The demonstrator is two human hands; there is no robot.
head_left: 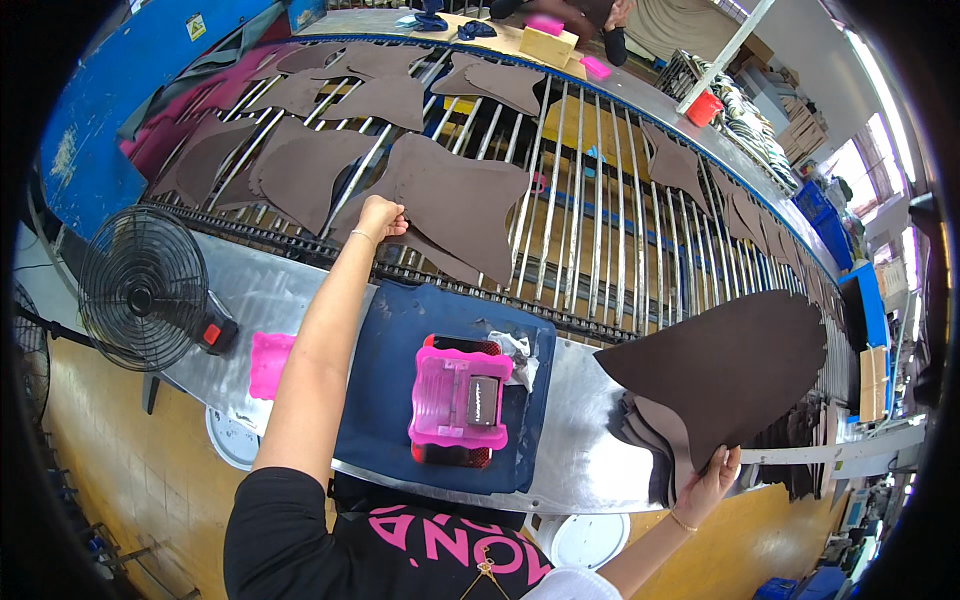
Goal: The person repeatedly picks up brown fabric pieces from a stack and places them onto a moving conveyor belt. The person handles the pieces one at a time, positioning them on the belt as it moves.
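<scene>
My left hand (381,219) reaches out over the roller conveyor (580,210) and pinches the near edge of a dark brown leather piece (455,200) lying on the rollers. My right hand (712,478) is low at the right and grips a stack of dark brown leather pieces (735,370) from below, its top piece fanned upward over the steel bench (585,430). Several more brown leather pieces (310,170) lie spread across the rollers to the left and far side.
A pink plastic box (460,397) sits on a dark blue mat (390,390) on the bench. A black fan (143,290) stands at left, a pink pad (268,364) beside it. Another person's arm (612,30) works at the far table.
</scene>
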